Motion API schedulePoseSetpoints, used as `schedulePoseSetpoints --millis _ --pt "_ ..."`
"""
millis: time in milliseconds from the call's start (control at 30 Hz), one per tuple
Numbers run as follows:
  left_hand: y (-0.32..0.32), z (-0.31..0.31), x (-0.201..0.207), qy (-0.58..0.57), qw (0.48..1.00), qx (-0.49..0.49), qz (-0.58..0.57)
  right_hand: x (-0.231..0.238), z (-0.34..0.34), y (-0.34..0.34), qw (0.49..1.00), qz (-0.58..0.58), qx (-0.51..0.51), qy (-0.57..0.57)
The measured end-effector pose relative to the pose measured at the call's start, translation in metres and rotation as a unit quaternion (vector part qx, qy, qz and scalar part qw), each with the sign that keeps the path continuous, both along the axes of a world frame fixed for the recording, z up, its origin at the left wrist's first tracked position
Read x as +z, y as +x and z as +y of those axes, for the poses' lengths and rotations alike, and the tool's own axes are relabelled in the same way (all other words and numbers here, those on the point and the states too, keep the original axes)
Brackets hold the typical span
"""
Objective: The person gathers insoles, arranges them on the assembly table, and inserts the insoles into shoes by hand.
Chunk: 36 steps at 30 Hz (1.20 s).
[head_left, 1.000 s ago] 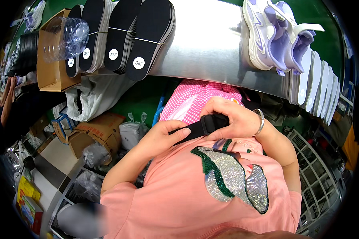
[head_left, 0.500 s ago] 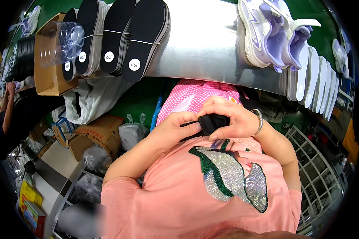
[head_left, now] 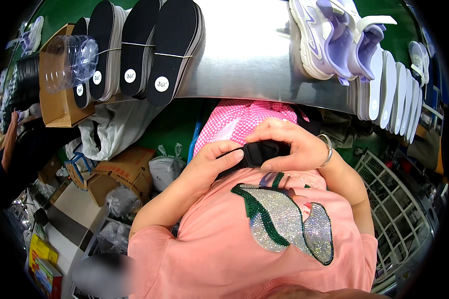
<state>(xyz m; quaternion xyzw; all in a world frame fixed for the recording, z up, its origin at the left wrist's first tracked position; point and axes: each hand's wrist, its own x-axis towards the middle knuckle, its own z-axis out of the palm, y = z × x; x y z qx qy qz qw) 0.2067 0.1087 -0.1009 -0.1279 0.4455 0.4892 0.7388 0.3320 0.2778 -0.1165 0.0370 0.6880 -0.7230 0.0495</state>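
Note:
At my waist, over the pink top, both hands are closed on a black strap with a plastic buckle [head_left: 254,154]. My left hand [head_left: 215,158] pinches its left end between thumb and fingers. From the other side my right hand [head_left: 295,145], with a silver bangle above the wrist, curls around the right part, thumb below and fingers above. The strap [head_left: 226,172] runs on beneath my left hand. Part of it is hidden by my fingers. A pink checked cloth [head_left: 234,119] lies over my lap just beyond the hands.
The metal table [head_left: 224,74] ahead bears banded stacks of black insoles [head_left: 172,47], a cardboard box with a clear plastic bottle [head_left: 72,60], white-purple sneakers [head_left: 314,45] and upright white insoles [head_left: 386,94]. A grey crate [head_left: 391,214] stands right; cartons [head_left: 129,172] and bags lie left.
The buckle has turned and shows a flatter, wider face between my hands. Both hands stay close together on it. The view has shifted slightly.

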Motion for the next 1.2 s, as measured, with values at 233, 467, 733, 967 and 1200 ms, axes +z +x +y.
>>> schedulePoseSetpoints --millis 233,467,733,967,1200 --pt "-0.001 -0.003 -0.003 -0.002 1.000 0.009 -0.010 0.002 0.007 0.006 1.000 -0.004 0.015 0.016" --pt "-0.001 0.001 -0.001 -0.027 0.999 0.023 0.027 0.002 0.006 0.013 0.998 -0.023 -0.055 0.020" --pt "0.003 0.001 -0.005 -0.009 0.997 -0.007 0.073 -0.002 -0.002 0.015 0.990 -0.047 -0.127 0.034" --pt "0.011 0.008 -0.003 0.118 0.945 -0.130 0.277 0.001 -0.006 0.011 0.978 -0.126 -0.161 0.051" --pt "0.010 0.006 -0.011 0.144 0.848 -0.210 0.466 -0.005 -0.008 0.006 0.970 -0.192 -0.145 0.045"
